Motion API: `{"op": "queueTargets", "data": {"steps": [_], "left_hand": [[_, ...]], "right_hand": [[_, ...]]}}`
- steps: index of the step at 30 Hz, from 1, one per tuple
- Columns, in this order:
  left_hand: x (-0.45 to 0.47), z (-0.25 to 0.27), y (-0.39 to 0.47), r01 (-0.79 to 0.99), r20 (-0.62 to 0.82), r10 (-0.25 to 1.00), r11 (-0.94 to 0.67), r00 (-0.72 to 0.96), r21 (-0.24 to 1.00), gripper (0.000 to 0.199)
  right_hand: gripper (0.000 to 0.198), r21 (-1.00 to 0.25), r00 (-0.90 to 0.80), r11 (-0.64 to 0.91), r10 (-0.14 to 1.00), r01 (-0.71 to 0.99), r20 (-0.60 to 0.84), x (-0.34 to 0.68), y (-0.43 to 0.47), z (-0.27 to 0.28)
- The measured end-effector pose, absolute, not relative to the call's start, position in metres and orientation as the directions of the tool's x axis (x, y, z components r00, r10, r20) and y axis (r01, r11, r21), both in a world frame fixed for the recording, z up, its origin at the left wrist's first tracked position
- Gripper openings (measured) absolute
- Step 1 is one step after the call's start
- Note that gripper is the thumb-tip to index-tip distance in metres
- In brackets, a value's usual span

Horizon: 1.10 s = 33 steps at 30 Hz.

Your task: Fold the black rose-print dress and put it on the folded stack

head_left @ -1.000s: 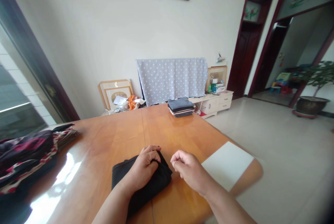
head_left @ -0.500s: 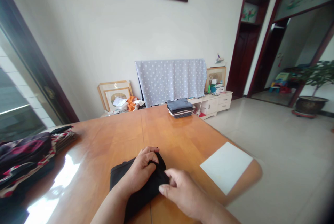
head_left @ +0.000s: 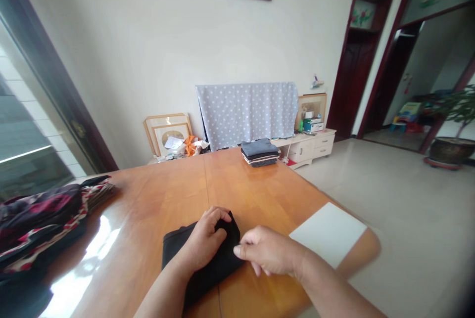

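A folded black garment lies on the wooden table in front of me, its far right corner rising to a point. My left hand rests over its upper part, with bent fingers gripping the cloth near that corner. At the garment's right edge, my right hand pinches the fabric between thumb and forefinger. The other fingers of that hand curl beneath the palm. Part of the garment is hidden under my left hand and forearm.
A white sheet lies near the right edge of the table. Folded clothes are stacked at the far end. A heap of dark and patterned clothes sits at the left. Beyond stands a low white cabinet.
My left fingers have straightened a little over the cloth, and its corner lies flatter. My right hand has turned at the edge. The whole view has shifted slightly.
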<state>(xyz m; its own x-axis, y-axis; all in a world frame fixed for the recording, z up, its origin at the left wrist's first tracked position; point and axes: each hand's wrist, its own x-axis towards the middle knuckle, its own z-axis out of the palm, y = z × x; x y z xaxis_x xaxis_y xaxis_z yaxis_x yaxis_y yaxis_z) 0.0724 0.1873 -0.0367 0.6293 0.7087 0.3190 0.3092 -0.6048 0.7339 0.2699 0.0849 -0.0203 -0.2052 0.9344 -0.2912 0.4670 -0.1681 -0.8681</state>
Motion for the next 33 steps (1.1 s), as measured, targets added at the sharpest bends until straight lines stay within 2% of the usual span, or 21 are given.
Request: {"op": "queueTargets", "data": {"steps": [5, 7, 10, 15, 21, 27, 29, 33], "left_hand": [[0.072, -0.040, 0.190, 0.299, 0.337, 0.742, -0.578, 0.580, 0.759, 0.042], [0.072, -0.041, 0.192, 0.298, 0.336, 0.763, -0.557, 0.553, 0.775, 0.043], [0.071, -0.045, 0.194, 0.285, 0.337, 0.785, -0.531, 0.520, 0.798, 0.044], [0.070, -0.052, 0.197, 0.260, 0.330, 0.804, -0.500, 0.495, 0.826, 0.045], [0.071, -0.054, 0.197, 0.246, 0.351, 0.806, -0.506, 0.477, 0.827, 0.047], [0.070, -0.054, 0.197, 0.225, 0.387, 0.795, -0.530, 0.467, 0.818, 0.049], [0.070, -0.054, 0.196, 0.230, 0.392, 0.791, -0.538, 0.470, 0.811, 0.049], [0.070, -0.056, 0.197, 0.245, 0.399, 0.790, -0.548, 0.466, 0.800, 0.049]], "right_hand": [[0.017, -0.938, 0.089, -0.184, 0.982, 0.295, -0.165, 0.271, 0.101, -0.019], [0.020, -0.961, 0.138, -0.186, 0.977, 0.204, -0.159, 0.267, 0.110, -0.017], [0.022, -0.977, 0.124, -0.172, 0.980, 0.123, -0.157, 0.259, 0.122, -0.016], [0.012, -0.977, -0.040, -0.214, 0.976, 0.022, -0.215, 0.251, 0.143, -0.026], [0.017, -0.971, 0.047, -0.235, 0.971, 0.047, -0.233, 0.248, 0.157, -0.033], [0.017, -0.971, -0.105, -0.239, 0.966, -0.003, -0.238, 0.246, 0.162, -0.028], [0.015, -0.970, -0.091, -0.241, 0.967, -0.019, -0.239, 0.245, 0.165, -0.028], [0.010, -0.974, 0.056, -0.224, 0.973, -0.036, -0.226, 0.244, 0.169, -0.033]]}}
